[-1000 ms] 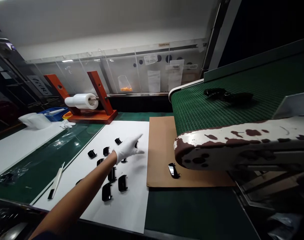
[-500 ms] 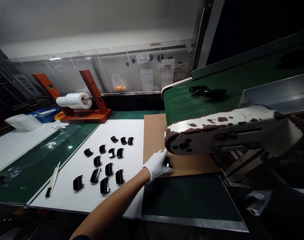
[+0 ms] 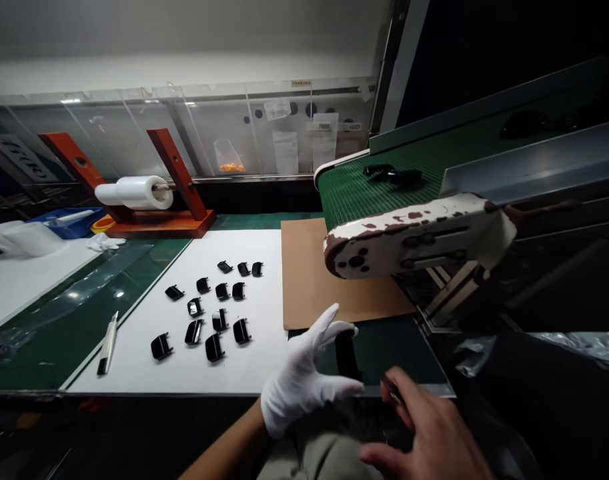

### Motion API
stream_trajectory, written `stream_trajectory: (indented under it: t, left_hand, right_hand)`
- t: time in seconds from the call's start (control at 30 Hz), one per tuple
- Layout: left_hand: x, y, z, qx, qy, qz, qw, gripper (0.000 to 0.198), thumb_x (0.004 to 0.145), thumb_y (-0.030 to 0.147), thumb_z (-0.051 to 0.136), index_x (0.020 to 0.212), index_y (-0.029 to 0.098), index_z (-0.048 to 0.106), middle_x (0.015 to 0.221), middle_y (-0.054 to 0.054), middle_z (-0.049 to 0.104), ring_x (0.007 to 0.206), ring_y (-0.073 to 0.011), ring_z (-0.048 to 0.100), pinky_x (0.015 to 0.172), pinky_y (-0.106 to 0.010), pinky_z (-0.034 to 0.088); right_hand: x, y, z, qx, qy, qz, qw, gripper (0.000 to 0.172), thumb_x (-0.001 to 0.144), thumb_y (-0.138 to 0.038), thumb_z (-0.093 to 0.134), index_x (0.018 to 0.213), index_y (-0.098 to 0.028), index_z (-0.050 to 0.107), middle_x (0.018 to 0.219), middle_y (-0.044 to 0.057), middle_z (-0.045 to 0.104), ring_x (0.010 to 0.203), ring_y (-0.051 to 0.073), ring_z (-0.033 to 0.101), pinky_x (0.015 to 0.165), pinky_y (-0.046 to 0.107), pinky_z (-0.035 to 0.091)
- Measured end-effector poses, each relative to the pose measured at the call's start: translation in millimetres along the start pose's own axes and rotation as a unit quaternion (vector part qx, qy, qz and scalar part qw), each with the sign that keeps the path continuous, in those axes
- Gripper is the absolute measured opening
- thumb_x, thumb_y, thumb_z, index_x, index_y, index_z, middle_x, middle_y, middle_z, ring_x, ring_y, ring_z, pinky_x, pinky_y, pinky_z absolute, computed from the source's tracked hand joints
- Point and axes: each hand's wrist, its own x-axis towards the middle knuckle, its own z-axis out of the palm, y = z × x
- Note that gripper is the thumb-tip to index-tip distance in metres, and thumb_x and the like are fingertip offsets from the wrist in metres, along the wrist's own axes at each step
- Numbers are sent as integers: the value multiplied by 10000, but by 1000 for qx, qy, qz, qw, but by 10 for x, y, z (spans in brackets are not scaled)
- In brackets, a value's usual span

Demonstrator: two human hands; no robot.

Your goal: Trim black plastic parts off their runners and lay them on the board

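Note:
My left hand [image 3: 309, 373], in a white glove, holds a black glossy part [image 3: 347, 355] between thumb and fingers, over the dark green mat near the table's front edge. My bare right hand [image 3: 427, 427] is to its right, fingers curled round a small dark thin object [image 3: 395, 393] too unclear to name. The two hands are apart. Several black glossy parts [image 3: 195, 331] lie spread on the white sheet [image 3: 244, 380] to the left. Behind my left hand is a brown cardboard sheet [image 3: 309, 287].
A green conveyor belt [image 3: 344, 200] with black pieces [image 3: 391, 175] overhangs the cardboard at right. A knife [image 3: 108, 343] lies at left. Behind stand an orange-red stand [image 3: 177, 230] with a film roll [image 3: 144, 192] and a blue tray [image 3: 74, 223].
My left hand has moved from the cardboard toward the front edge, lifting a black part. My right hand has come into view. The camera view has shifted.

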Motion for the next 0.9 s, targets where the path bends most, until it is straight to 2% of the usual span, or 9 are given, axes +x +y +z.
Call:
stream_trajectory:
  t: [0.1, 0.17, 0.27, 0.47, 0.57, 0.77, 0.9]
  left_hand:
    - [-324, 171, 127, -97, 41, 60, 993, 964, 660, 335, 852, 1465, 322, 320, 1303, -97, 585, 1182, -292, 577, 1040, -418, 463]
    - [-450, 238, 183, -134, 63, 83, 986, 919, 657, 314, 856, 1438, 345, 374, 1272, -83, 607, 1125, -287, 611, 981, -390, 519]
    - [-562, 287, 233, -190, 88, 96, 973, 878, 663, 253, 857, 1415, 344, 414, 1251, -72, 622, 1083, -276, 633, 927, -361, 561]
    - [-696, 313, 268, -271, 100, 81, 954, 880, 642, 162, 863, 1392, 344, 442, 1273, -71, 612, 1131, -304, 612, 956, -411, 551]
    - [-721, 341, 262, -265, 101, 71, 956, 876, 620, 171, 877, 1378, 328, 466, 1245, -79, 635, 1117, -308, 622, 974, -421, 536]
    - [-716, 438, 247, -251, 113, 83, 958, 848, 619, 177, 878, 1356, 347, 495, 1229, -53, 657, 1090, -278, 647, 949, -344, 554]
    - [-719, 461, 246, -225, 115, 76, 965, 813, 618, 219, 881, 1338, 336, 522, 1193, -56, 678, 1052, -276, 665, 935, -340, 561]
  right_hand:
    - [178, -343, -152, -124, 14, -83, 989, 676, 627, -870, 489, 824, -223, 483, 634, 22, 628, 517, 243, 633, 460, 327, 419]
    - [209, -523, -195, -158, -1, -105, 982, 681, 628, -885, 457, 801, -227, 476, 613, 17, 620, 486, 245, 625, 442, 327, 382]
    - [168, -660, -210, -192, -4, -122, 974, 690, 612, -906, 430, 760, -233, 472, 572, 12, 600, 439, 248, 603, 422, 324, 320]
    - [90, -732, -202, -220, -2, -132, 967, 656, 682, -869, 385, 749, -225, 490, 551, 13, 589, 425, 239, 595, 433, 322, 280]
    - [87, -766, -205, -227, -6, -127, 966, 680, 676, -885, 355, 736, -223, 499, 552, 17, 596, 433, 244, 603, 435, 323, 268]
    - [73, -784, -216, -237, 2, -142, 961, 739, 657, -921, 288, 709, -216, 504, 521, 17, 587, 408, 236, 594, 420, 317, 249]
    - [60, -771, -200, -227, 23, -161, 960, 758, 699, -903, 212, 695, -208, 513, 508, 9, 573, 398, 197, 574, 416, 306, 250]
